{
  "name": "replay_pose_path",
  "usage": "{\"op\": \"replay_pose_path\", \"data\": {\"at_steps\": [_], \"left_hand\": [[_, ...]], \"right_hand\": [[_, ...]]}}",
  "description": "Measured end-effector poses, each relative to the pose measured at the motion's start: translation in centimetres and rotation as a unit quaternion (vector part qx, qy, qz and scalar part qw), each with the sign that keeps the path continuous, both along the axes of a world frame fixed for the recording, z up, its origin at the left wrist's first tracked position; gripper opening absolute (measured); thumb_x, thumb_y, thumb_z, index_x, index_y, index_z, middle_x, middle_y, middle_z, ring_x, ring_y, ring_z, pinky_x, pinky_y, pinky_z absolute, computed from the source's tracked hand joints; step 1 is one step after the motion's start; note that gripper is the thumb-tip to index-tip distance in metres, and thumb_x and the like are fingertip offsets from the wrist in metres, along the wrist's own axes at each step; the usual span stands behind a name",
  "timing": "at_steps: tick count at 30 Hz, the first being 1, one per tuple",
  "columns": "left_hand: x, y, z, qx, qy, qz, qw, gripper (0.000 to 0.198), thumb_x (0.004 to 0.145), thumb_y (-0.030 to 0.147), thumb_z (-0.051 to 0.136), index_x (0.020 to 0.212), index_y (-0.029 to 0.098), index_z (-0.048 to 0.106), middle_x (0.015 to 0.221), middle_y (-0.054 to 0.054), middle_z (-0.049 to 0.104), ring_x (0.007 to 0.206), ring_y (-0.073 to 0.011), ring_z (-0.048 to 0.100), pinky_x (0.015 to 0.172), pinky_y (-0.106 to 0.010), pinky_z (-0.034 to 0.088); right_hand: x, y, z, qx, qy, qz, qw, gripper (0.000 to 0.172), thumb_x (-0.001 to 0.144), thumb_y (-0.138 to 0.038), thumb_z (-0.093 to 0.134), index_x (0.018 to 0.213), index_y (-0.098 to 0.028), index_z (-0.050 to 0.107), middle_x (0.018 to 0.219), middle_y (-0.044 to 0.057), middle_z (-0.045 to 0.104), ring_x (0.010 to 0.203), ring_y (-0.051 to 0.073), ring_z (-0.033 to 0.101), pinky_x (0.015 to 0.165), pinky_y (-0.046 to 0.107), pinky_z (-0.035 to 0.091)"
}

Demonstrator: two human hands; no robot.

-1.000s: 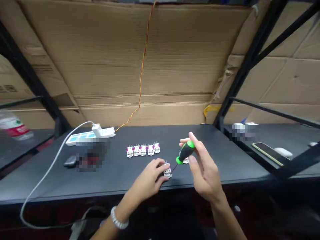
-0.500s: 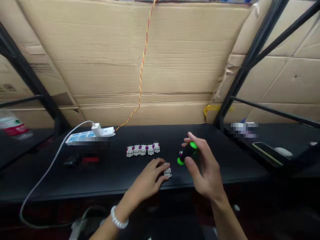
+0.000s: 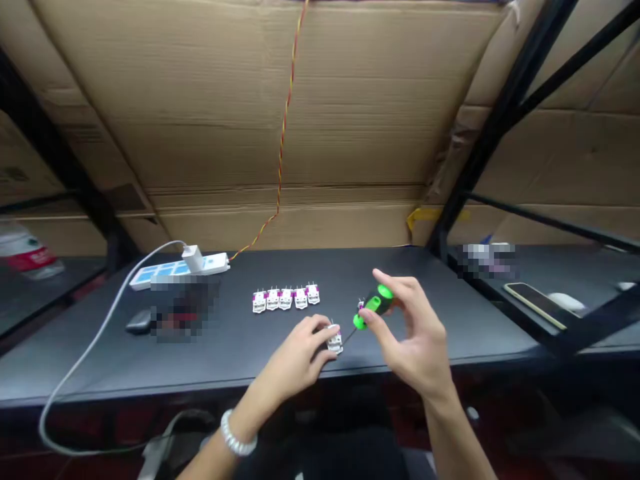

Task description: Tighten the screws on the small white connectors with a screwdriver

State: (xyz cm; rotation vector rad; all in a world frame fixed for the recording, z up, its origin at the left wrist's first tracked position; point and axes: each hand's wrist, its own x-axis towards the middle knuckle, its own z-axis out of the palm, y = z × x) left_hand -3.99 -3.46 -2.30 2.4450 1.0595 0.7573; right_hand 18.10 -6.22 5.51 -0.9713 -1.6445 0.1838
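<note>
Near the front edge of the dark table, my left hand (image 3: 301,355) pinches a small white part (image 3: 335,340) between thumb and fingers. My right hand (image 3: 411,328) grips a green and black screwdriver (image 3: 376,304), its thin shaft pointing down-left with the tip at the white part's right side. Whether the tip touches a screw is too small to tell. Several similar white and purple parts (image 3: 285,298) stand in a row behind my left hand. Another small part (image 3: 361,304) is partly hidden behind the screwdriver.
A white power strip (image 3: 210,264) with a plug and a white cable (image 3: 95,347) lies at the left, near a dark mouse-like object (image 3: 139,322). A bottle (image 3: 33,255) is at far left. A phone (image 3: 535,303) lies at right. Black metal frames flank the table (image 3: 225,360).
The screwdriver has tilted in my right hand, and its shaft now shows reaching toward the white part. My left hand has barely moved. The table looks brighter and the cardboard darker.
</note>
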Motion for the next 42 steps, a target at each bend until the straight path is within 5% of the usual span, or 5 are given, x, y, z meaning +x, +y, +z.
{"op": "replay_pose_path", "data": {"at_steps": [6, 12, 42], "left_hand": [[0.03, -0.07, 0.45, -0.007, 0.005, 0.003, 1.000, 0.036, 0.102, 0.025, 0.065, 0.138, 0.024, 0.065, 0.135, -0.009, 0.063, 0.125, -0.0250, 0.061, 0.114, -0.045, 0.052], [-0.06, -0.02, 0.23, -0.004, 0.003, -0.001, 1.000, 0.037, 0.102, 0.024, 0.065, 0.139, 0.023, 0.064, 0.134, -0.010, 0.063, 0.124, -0.0251, 0.061, 0.113, -0.044, 0.053], [0.00, -0.01, 0.11, 0.006, -0.004, 0.001, 1.000, 0.037, 0.101, 0.024, 0.066, 0.138, 0.025, 0.066, 0.133, -0.010, 0.063, 0.123, -0.0252, 0.063, 0.113, -0.044, 0.054]], "right_hand": [[-0.04, -0.23, 0.19, -0.011, 0.022, 0.069, 0.997, 0.055, 0.104, -0.024, 0.057, 0.157, -0.032, 0.048, 0.136, 0.010, 0.062, 0.121, 0.027, 0.064, 0.106, 0.049, 0.053], [-0.12, 0.00, 0.27, -0.014, 0.000, 0.008, 1.000, 0.053, 0.100, -0.026, 0.067, 0.152, -0.030, 0.056, 0.112, 0.007, 0.059, 0.087, 0.019, 0.062, 0.081, 0.037, 0.058], [0.03, 0.40, 0.00, -0.003, 0.013, -0.002, 1.000, 0.054, 0.099, -0.025, 0.065, 0.152, -0.028, 0.056, 0.111, 0.007, 0.060, 0.091, 0.022, 0.063, 0.084, 0.040, 0.055]]}}
